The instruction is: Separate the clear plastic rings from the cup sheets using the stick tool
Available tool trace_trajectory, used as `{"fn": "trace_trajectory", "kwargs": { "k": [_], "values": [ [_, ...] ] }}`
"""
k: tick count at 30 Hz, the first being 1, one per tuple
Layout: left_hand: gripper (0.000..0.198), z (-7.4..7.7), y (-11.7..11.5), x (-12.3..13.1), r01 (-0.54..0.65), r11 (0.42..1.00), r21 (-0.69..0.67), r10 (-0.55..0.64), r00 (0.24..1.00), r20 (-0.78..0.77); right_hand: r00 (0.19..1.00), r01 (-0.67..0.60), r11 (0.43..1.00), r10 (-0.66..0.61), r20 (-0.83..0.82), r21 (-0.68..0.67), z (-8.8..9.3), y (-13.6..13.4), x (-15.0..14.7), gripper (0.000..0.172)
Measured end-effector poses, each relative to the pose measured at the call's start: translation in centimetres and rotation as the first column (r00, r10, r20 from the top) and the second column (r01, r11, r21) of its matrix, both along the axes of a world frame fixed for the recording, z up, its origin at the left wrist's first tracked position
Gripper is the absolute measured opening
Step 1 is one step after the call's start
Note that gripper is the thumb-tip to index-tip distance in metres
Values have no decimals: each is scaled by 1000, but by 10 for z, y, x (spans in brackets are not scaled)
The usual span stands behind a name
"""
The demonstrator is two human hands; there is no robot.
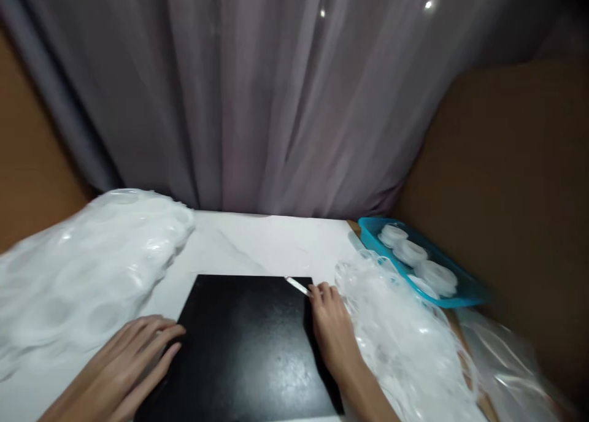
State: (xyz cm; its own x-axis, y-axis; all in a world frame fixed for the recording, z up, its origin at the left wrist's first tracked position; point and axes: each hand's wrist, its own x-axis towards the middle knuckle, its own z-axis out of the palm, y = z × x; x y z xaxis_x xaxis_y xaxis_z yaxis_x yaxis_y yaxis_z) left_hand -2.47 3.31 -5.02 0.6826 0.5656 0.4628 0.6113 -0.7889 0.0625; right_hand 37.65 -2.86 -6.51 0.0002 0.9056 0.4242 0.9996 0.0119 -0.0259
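A flat black board [248, 342] lies on the white tabletop in front of me. At its left edge rests my left hand [129, 364], fingers stretched out and nothing held. My right hand [330, 314] is at the board's upper right edge, with curled fingers closed on the end of a slim white tool [298, 286] whose pointed tip reaches over the board's far edge. Its exact kind is too small to make out. Just right of that hand lies a heap of thin, translucent white plastic pieces with ring-like edges [405, 336].
A large plastic-wrapped bundle of white round pieces [92, 262] stands at the left. On the right, a blue tray [377, 238] holds several stacks of white round pieces [435, 278]. Clear plastic [506, 360] lies below it. A grey curtain [257, 97] hangs behind, with brown panels [510, 183] at both sides.
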Motion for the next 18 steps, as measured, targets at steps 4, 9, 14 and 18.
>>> {"fn": "trace_trajectory", "kwargs": {
  "k": [4,9,14,18],
  "values": [
    [33,25,6,-14,-80,995,66,85,993,-78,989,-84,994,92,-114,70,-3,-1,5,62],
    [41,62,35,-49,-420,905,71,418,907,42,979,-112,986,130,-156,123,-20,1,-3,64],
    [60,70,72,-57,-352,935,34,352,936,20,965,-218,966,234,-116,137,-32,8,7,60],
    [48,60,82,-51,-276,961,9,276,960,-49,957,-247,958,264,-116,146,-36,12,15,53]
  ]
}}
